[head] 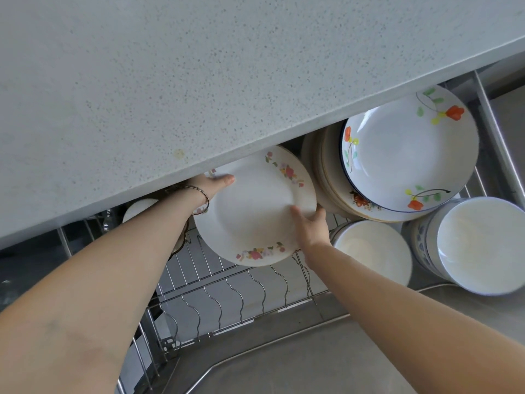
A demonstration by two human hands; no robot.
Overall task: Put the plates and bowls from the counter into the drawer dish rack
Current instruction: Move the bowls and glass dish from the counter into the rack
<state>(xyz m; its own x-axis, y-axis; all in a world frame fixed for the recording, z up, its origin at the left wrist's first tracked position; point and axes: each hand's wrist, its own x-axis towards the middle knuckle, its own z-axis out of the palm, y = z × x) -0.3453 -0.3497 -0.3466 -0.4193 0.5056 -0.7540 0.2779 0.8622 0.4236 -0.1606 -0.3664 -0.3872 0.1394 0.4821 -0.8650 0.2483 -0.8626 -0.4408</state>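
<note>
Below the counter edge: the pulled-out drawer dish rack (241,294) holds all visible crockery; the speckled counter (199,81) above shows none.
Item in hand: floral plate (255,206), tilted, far edge tucked under the counter lip, near edge over the wire dividers.
Left hand (211,183): curled over the plate's far-left rim, thumb on its face; a bracelet (203,199) sits on the wrist.
Right hand (309,226): gripping the right rim, fingers spread on the face, thumb behind the edge.
Right neighbours: stacked plates (335,189) topped by a blue-rimmed flowered bowl (409,149); the gap to the held plate is small.
Near right: two white bowl stacks (372,248) (483,245).
Step judged: seating the plate into a divider slot.
Risk 1: far rim strikes the counter underside if lifted.
Risk 2: right rim knocks the stack if slid right; chipping likely.
Risk 3: plate lands between slots, leans, and slides when released.
</note>
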